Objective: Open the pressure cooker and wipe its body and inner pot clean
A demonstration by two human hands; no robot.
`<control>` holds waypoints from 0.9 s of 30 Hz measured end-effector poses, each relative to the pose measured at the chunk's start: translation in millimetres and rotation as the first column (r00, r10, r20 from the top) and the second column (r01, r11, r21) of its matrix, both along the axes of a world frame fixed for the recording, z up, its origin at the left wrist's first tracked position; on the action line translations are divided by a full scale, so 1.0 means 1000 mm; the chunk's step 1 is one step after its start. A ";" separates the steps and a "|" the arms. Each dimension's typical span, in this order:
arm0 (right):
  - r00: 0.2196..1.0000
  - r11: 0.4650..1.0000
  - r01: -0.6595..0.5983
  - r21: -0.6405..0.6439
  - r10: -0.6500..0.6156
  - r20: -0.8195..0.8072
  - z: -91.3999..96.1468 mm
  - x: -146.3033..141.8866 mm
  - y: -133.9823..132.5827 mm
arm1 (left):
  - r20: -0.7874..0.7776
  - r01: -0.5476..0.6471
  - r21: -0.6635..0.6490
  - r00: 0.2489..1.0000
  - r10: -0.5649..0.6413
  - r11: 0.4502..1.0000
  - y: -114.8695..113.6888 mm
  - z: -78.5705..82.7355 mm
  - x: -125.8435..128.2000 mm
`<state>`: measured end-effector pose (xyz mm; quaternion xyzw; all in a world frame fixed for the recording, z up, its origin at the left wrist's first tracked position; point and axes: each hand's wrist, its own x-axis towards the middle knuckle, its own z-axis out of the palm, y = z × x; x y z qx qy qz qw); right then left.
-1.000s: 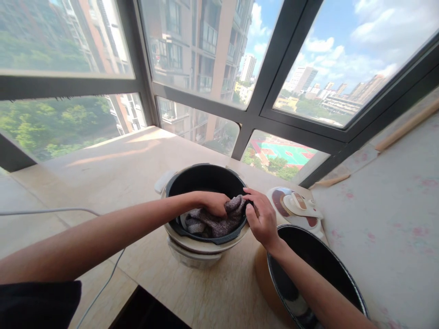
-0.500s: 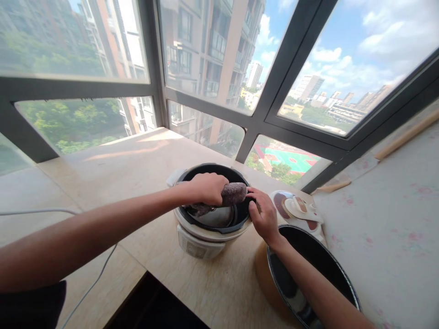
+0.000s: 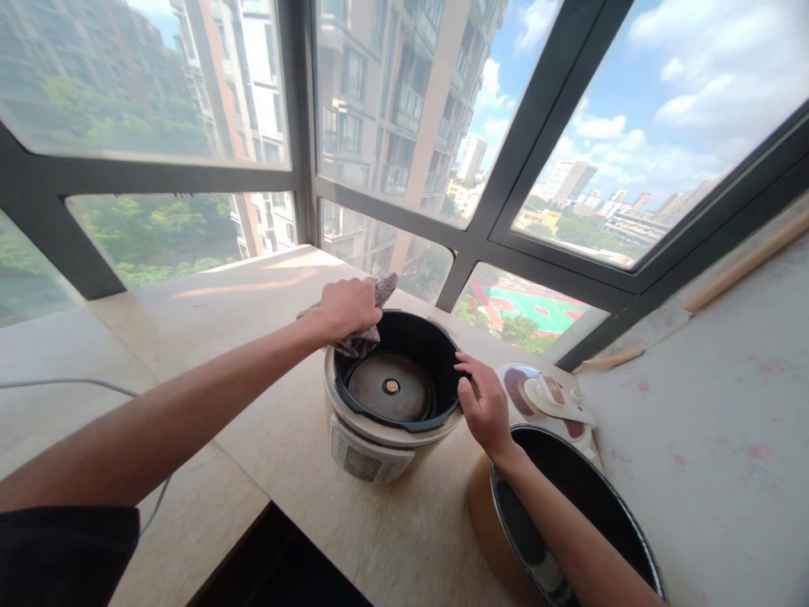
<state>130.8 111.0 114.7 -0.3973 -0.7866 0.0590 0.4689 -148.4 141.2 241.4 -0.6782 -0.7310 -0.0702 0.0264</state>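
A white rice cooker base (image 3: 370,451) stands open on the beige counter, its dark inner cavity and round heating plate (image 3: 390,387) showing. My left hand (image 3: 346,305) is closed round a grey-brown cloth (image 3: 363,337) and holds it above the cooker's far-left rim. My right hand (image 3: 484,402) grips the cooker's right rim, fingers curled over the edge.
A black inner pot (image 3: 562,506) sits at the near right under my right forearm. The cooker's white lid (image 3: 549,396) lies beside it. A grey cord (image 3: 76,384) runs across the counter (image 3: 240,295) at left. Dark window frames (image 3: 480,236) close off the far side.
My left hand has lifted the cloth out of the cooker's cavity and up to the far-left rim, uncovering the heating plate. My right hand has stayed on the right rim.
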 end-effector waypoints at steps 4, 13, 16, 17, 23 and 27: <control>1.000 1.000 0.002 0.010 -0.002 0.001 -0.001 0.000 0.000 | -0.002 0.045 0.028 0.999 -0.045 0.999 0.015 -0.006 0.008; 1.000 1.000 0.011 0.006 -0.011 -0.007 -0.001 0.000 -0.001 | -0.009 0.141 0.035 0.990 -0.140 0.989 0.057 -0.012 0.017; 1.000 1.000 0.021 0.004 -0.021 -0.006 0.000 -0.002 -0.002 | -0.015 0.223 0.056 0.975 -0.222 0.973 0.064 -0.015 0.032; 1.000 1.000 0.023 0.006 -0.023 -0.006 0.000 -0.002 -0.002 | -0.013 0.250 0.060 0.968 -0.250 0.966 0.065 -0.015 0.039; 1.000 1.000 0.023 0.020 -0.023 -0.001 0.004 -0.005 -0.003 | 0.040 0.408 0.075 0.911 -0.411 0.910 0.077 -0.021 0.081; 1.000 1.000 0.018 0.007 -0.018 -0.010 0.003 -0.004 -0.002 | 0.115 0.547 0.097 0.823 -0.556 0.831 0.082 -0.025 0.097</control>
